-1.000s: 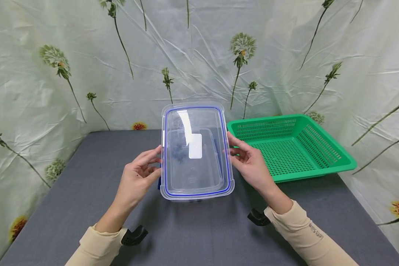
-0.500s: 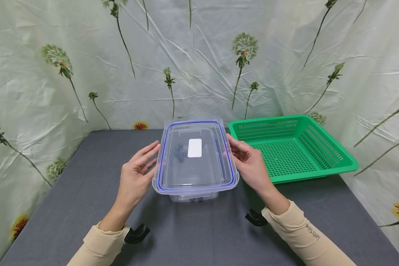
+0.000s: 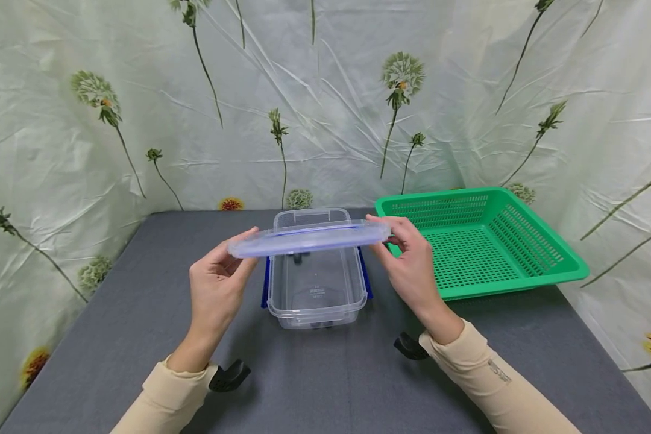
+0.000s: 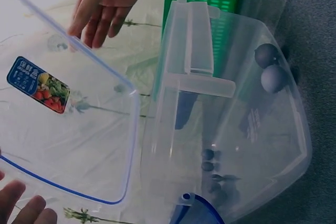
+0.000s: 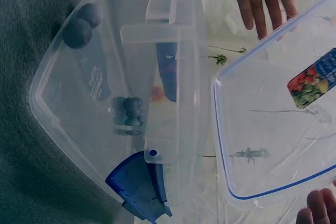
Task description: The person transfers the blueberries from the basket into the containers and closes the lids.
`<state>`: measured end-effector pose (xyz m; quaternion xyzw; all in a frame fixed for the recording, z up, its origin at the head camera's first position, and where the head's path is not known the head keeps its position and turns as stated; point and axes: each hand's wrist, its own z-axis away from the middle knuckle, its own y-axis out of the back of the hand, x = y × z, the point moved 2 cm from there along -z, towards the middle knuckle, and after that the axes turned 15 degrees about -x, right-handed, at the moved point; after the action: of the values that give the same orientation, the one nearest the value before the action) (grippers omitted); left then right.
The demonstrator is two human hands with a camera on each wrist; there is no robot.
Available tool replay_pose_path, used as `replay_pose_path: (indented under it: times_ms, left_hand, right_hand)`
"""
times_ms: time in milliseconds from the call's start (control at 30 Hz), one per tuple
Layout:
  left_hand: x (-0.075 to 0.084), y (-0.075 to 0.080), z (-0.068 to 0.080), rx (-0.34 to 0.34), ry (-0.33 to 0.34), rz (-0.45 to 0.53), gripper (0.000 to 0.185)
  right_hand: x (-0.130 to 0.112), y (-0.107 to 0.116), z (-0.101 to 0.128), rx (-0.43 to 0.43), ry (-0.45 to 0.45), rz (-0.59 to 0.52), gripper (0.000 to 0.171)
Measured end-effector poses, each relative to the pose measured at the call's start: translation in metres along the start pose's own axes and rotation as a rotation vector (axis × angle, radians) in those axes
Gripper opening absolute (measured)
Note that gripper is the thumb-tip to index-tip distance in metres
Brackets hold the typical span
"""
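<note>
Lid (image 3: 309, 237) held level over clear box (image 3: 313, 283); left hand (image 3: 217, 288) at 9 o'clock, right hand (image 3: 409, 265) at 3, fingers pinching rim. Keep flat, clear blue latches (image 5: 142, 184)

Head view was bright and evenly lit, soft shadows – edges bowed a bit; wrist views looked dimmer, bluish, slightly hazy.
</note>
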<state>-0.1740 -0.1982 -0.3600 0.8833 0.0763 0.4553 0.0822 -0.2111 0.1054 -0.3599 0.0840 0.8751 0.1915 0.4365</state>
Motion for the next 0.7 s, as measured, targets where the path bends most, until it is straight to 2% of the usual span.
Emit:
replay_pose_path:
  times_ms: [167,367,533,600,700]
  left_hand:
    - [0.0,-0.003,-0.006,0.036,-0.012,0.0,0.027]
    - [0.002,-0.006,-0.01,0.056,-0.011,-0.038,0.046]
    - [0.0,-0.004,-0.018,0.081,-0.03,-0.076,0.039]
    - [-0.002,-0.003,-0.02,0.067,-0.018,-0.08,0.037]
    - [-0.005,-0.004,-0.022,0.007,0.032,-0.091,0.041]
  right_hand:
    - [-0.001,-0.004,-0.006,0.011,-0.028,0.029,0.024]
    - [-0.002,-0.01,-0.012,0.018,-0.053,0.022,0.04]
    - [-0.004,-0.012,-0.018,0.005,-0.014,0.049,0.052]
    - [-0.004,-0.012,-0.02,-0.004,-0.004,0.061,0.052]
    - [-0.004,-0.013,-0.02,-0.025,-0.011,0.083,0.049]
